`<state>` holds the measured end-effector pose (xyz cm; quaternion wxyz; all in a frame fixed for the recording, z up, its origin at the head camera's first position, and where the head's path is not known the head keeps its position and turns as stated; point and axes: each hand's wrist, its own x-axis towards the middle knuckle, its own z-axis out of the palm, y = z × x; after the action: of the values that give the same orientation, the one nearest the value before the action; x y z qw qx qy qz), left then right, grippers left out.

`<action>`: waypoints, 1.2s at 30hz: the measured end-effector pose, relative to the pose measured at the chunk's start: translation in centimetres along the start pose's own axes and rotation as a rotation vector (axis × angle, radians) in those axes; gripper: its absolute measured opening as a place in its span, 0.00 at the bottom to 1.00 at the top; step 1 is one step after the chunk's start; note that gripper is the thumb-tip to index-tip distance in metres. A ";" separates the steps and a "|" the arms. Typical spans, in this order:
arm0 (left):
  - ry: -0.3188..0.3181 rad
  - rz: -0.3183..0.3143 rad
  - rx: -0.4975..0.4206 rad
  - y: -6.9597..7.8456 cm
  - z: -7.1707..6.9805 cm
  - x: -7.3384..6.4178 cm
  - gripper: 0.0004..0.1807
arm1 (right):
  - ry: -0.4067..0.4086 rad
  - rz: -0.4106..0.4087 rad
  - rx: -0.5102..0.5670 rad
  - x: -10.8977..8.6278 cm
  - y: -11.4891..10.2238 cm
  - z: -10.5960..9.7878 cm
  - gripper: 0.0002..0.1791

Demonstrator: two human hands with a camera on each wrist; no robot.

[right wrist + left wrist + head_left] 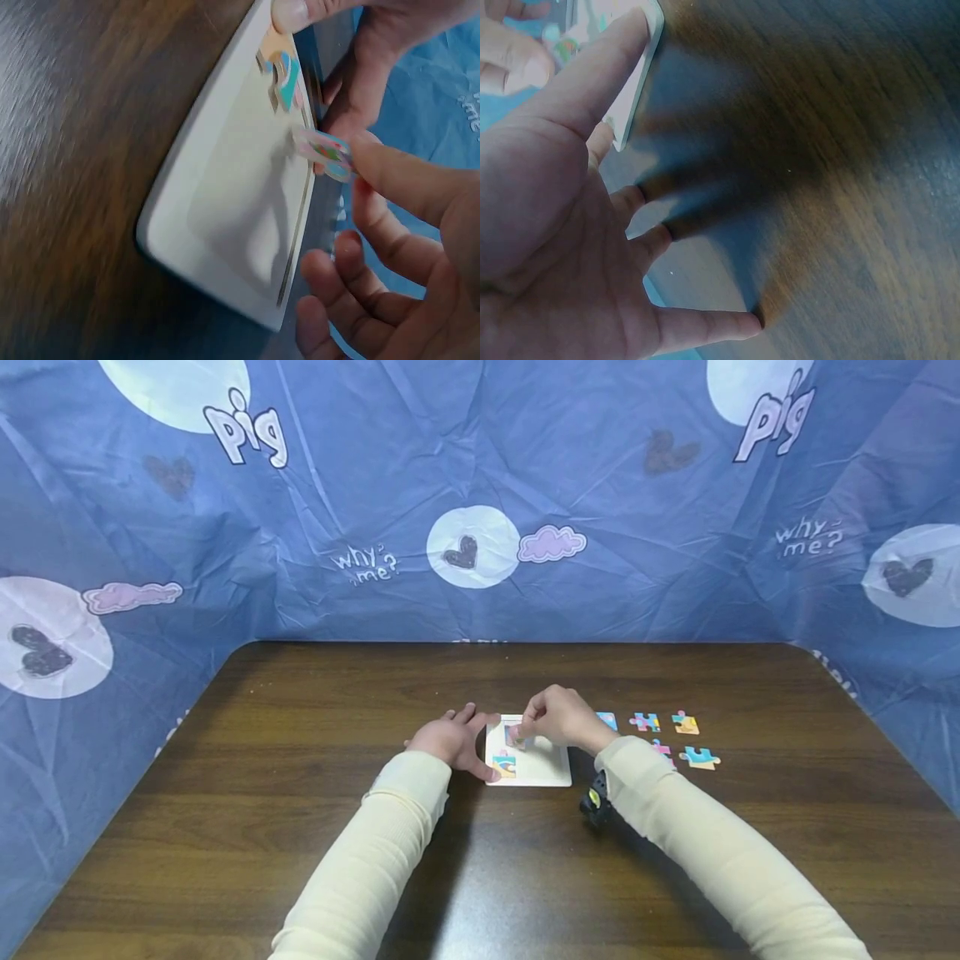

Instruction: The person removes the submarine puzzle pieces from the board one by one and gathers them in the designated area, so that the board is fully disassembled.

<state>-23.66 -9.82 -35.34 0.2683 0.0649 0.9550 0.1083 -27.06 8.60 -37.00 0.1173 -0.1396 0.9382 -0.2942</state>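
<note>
A white puzzle tray lies on the table between the two hands. My left hand is at its left side, thumb and index finger on the frame, the other fingers spread straight over the table in the left wrist view. My right hand pinches a small colourful puzzle piece between thumb and index finger. That piece is tilted over the tray's left side, its lower edge close to the tray bed. One puzzle piece sits in the tray's near left corner, beside the left thumb.
To the right of the tray lie several loose puzzle pieces, among them a yellow one, a blue one and a pink-and-blue one. The right forearm partly covers others. A blue printed cloth hangs around the brown table.
</note>
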 end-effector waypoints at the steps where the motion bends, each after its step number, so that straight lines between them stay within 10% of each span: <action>1: -0.001 -0.001 0.005 0.0 0.0 0.0 0.49 | -0.017 -0.001 0.001 0.0 0.2 -0.1 0.12; 19: 0.008 0.018 0.002 -0.2 0.0 -0.2 0.49 | 0.006 -0.202 -0.310 -1.4 0.9 0.9 0.15; 36: 0.005 0.015 -0.006 0.0 0.0 -0.1 0.49 | -0.003 -0.204 -0.257 -1.8 1.5 0.4 0.13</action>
<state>-23.58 -9.86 -35.34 0.2655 0.0708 0.9548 0.1133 -25.58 10.16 -37.90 0.0694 -0.2484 0.9489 -0.1818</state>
